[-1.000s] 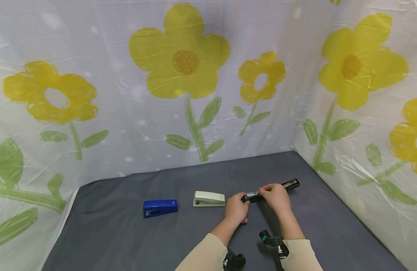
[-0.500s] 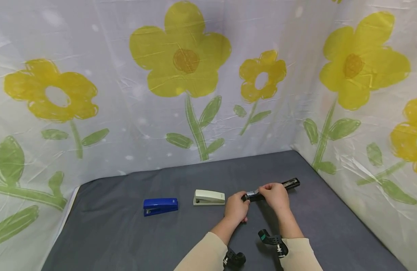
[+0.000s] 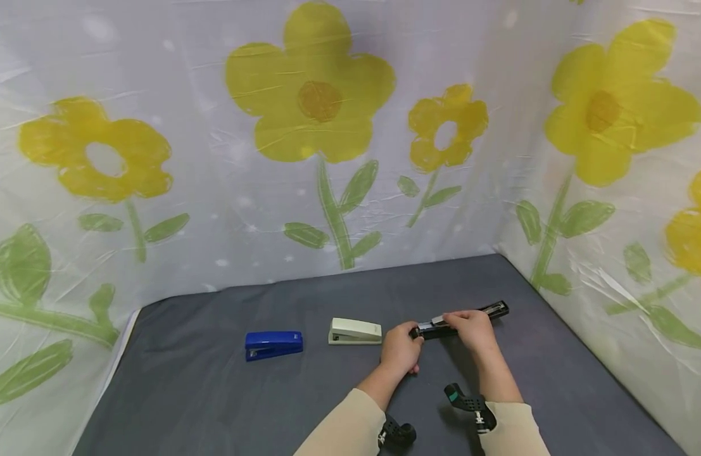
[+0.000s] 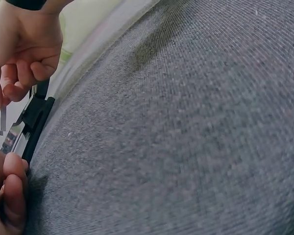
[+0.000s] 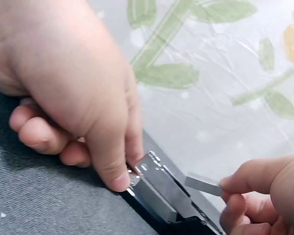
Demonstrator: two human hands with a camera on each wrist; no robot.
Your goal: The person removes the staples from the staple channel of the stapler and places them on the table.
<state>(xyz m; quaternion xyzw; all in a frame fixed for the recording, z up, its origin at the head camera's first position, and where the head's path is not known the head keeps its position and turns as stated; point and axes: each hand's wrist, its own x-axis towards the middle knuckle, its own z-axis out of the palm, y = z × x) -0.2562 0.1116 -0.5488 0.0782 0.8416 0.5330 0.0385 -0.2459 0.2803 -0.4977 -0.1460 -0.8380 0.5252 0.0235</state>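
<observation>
A black stapler (image 3: 494,310), its top swung back, is held above the dark cloth. My left hand (image 3: 401,348) grips its front end, the thumb pressing near the tip in the right wrist view. My right hand (image 3: 472,329) pinches a short grey staple strip (image 5: 204,184) between thumb and fingertips. In the right wrist view that strip stands apart from the metal magazine (image 5: 164,183). A grey bar shows inside the stapler's lower channel. The left wrist view shows the right hand (image 4: 27,46) above the stapler (image 4: 36,122), with the left fingers (image 4: 14,191) below.
To the left on the dark grey cloth (image 3: 225,405) lie a cream stapler (image 3: 354,331) and a blue stapler (image 3: 273,345). The cream one sits close to my left hand. A flower-printed curtain (image 3: 242,190) borders the back and right side.
My right hand has shifted slightly right relative to the left hand, and the staple strip now shows at its fingertips. The left hand keeps its grip. The head view has shifted a little.
</observation>
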